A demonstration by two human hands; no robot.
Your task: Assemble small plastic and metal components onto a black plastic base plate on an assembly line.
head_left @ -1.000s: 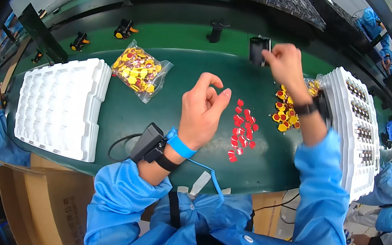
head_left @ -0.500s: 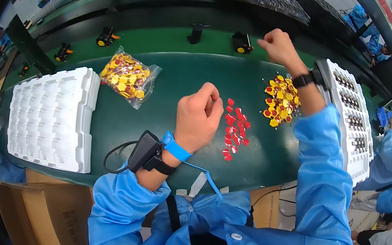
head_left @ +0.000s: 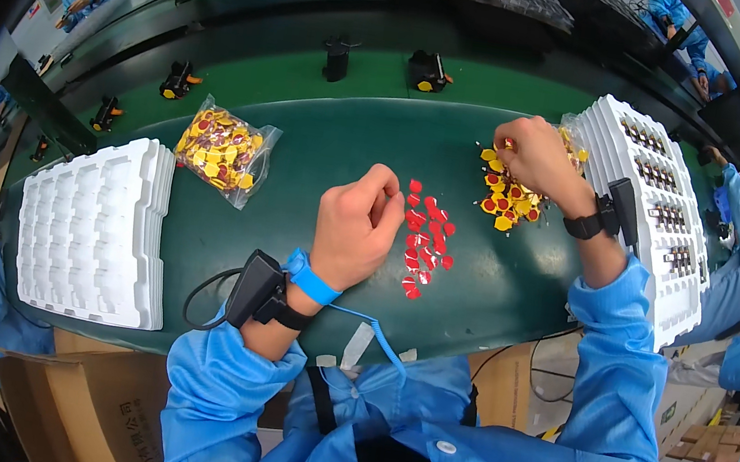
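My left hand (head_left: 353, 233) is closed above the green mat, thumb and fingers pressed together; what they hold, if anything, is hidden. To its right lies a loose group of small red discs (head_left: 425, 246). My right hand (head_left: 540, 165) reaches into a pile of small yellow and red parts (head_left: 511, 204), its fingers curled and pinched at the pile's upper edge. Whatever is between those fingertips cannot be made out. A clear plastic bag (head_left: 225, 152) full of similar yellow and red parts lies on the mat to the left.
Stacked white foam trays (head_left: 91, 230) stand at the left. At the right another white tray stack (head_left: 651, 214) holds rows of small metal parts. Behind the mat, several black devices with yellow or orange bits, one a black unit (head_left: 427, 71), sit on a green strip. Co-workers sit around.
My right hand has come back from beside a black device on the green strip, down to the yellow and red pile. My left hand stays closed near the red discs. The view shifts slightly.
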